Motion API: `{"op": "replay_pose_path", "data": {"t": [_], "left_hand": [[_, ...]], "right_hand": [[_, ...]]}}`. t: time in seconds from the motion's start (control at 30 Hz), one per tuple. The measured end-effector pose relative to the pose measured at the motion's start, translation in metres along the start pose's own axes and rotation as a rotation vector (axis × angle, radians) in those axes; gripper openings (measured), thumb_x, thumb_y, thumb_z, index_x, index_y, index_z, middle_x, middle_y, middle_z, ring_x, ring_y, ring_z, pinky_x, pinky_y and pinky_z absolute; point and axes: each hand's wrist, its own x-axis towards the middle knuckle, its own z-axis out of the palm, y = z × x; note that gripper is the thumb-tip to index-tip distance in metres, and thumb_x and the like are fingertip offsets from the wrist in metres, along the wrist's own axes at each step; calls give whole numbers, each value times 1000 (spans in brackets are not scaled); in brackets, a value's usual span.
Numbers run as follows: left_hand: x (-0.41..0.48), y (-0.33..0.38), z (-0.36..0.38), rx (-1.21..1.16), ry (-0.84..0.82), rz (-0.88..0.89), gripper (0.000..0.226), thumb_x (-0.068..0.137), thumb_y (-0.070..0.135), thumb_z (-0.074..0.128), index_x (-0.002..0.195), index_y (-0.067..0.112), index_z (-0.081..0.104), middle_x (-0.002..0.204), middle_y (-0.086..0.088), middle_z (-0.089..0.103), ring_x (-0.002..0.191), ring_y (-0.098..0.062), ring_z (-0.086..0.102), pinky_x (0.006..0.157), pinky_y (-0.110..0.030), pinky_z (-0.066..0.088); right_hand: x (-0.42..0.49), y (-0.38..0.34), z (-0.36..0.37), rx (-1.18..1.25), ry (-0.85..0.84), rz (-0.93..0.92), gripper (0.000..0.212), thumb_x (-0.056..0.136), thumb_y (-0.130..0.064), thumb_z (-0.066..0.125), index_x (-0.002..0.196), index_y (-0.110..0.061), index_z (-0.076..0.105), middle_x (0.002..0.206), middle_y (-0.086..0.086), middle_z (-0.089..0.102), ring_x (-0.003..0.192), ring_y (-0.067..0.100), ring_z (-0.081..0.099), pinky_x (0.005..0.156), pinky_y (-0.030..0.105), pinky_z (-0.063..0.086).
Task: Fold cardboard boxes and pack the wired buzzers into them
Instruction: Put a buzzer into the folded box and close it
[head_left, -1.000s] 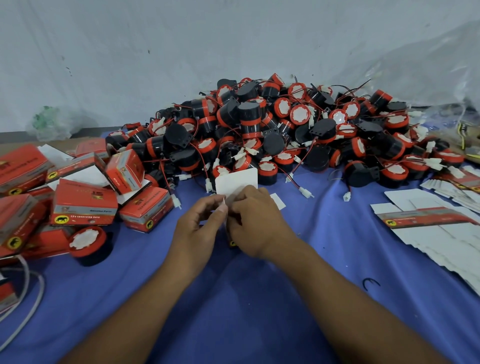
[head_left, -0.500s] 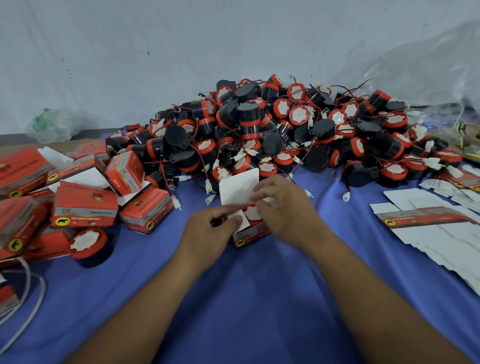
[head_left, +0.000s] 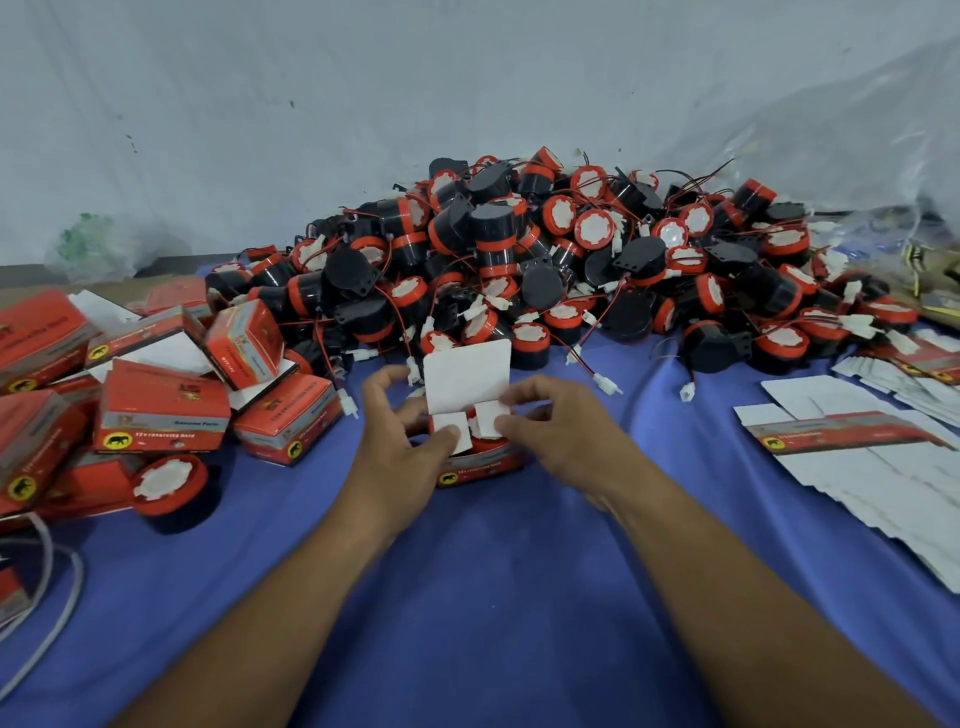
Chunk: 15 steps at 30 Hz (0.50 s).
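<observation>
A small red cardboard box (head_left: 480, 465) stands on the blue cloth at the centre, its white lid flap (head_left: 466, 375) upright and its two white side flaps folded inward. A buzzer's red rim shows inside it. My left hand (head_left: 402, 441) holds the box's left side with the thumb pressing the left side flap. My right hand (head_left: 558, 428) holds the right side, its thumb on the right side flap. Behind the box lies a big heap of black and red wired buzzers (head_left: 545, 260).
Several closed red boxes (head_left: 161, 413) are piled at the left, with a loose buzzer (head_left: 169, 488) in front of them. Flat unfolded box blanks (head_left: 857, 441) lie at the right. A white cable (head_left: 47, 597) curls at the lower left. A pale wall stands behind.
The box has been set down upright on the cloth with a buzzer inside. Both hands moved apart to its sides and the side flaps are now pressed inward.
</observation>
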Motion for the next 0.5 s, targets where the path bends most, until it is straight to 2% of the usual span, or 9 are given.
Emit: {"op": "replay_pose_path", "data": {"t": [0.03,0.1,0.13,0.2,0.27,0.33,0.37,0.43,0.5], "left_hand": [[0,-1,-1,11,-27,33,52,94,2,61,119,44,45,112,11,72,99,-6,67,78,-29,58],[0,-1,-4,64,-45,89,40,94,2,61,111,38,63,106,12,72,99,-9,67,75,-23,55],[0,-1,-5,110,-33,111,37,93,3,63,104,38,68,102,12,72,96,-8,67,73,-19,54],[2,-3,-7,181,-12,135,37,91,3,65,97,39,71,102,15,72,99,-5,66,76,-16,53],[3,-3,-11,211,-27,115,37,92,5,66,101,41,70,113,15,70,106,0,64,85,-15,52],[3,-2,-16,270,-85,122,38,95,8,62,109,43,68,123,16,67,111,7,60,87,-10,48],[3,-2,-19,272,-130,131,39,97,8,59,112,43,66,127,17,64,116,9,57,89,-7,45],[1,-1,-24,183,-229,112,39,97,10,56,117,43,64,136,17,58,125,9,49,93,-6,41],[0,-1,-27,128,-299,93,36,92,22,60,122,42,62,140,17,54,130,8,46,96,-8,41]], "right_hand": [[0,-1,0,44,-21,-22,34,90,-12,71,115,-30,58,100,-13,63,71,-4,59,60,18,53],[-1,-5,-2,46,-69,-120,55,90,-2,67,131,-35,51,111,-14,58,74,-4,58,66,26,56],[-1,-6,-4,-4,-85,-176,53,90,0,65,130,-34,57,110,-14,60,80,-3,59,71,29,55],[-1,-4,-7,-137,-136,-272,40,92,-1,64,124,-24,69,112,-17,62,100,-3,59,88,23,51],[-4,-4,-10,-202,-279,-266,39,95,-24,68,133,-24,64,129,-20,55,120,-8,50,100,13,43],[-6,-5,-13,-196,-369,-231,55,91,-48,65,141,-28,56,141,-22,48,128,-11,43,105,12,37],[-6,-5,-15,-214,-359,-260,54,91,-46,64,141,-27,56,141,-18,50,128,-8,45,107,15,37],[-5,-3,-14,-253,-310,-339,45,95,-27,68,138,-22,59,137,-8,57,125,0,51,108,20,40],[-4,-2,-14,-221,-282,-334,41,94,-16,68,135,-18,62,134,-4,59,123,2,54,107,23,43]]}}
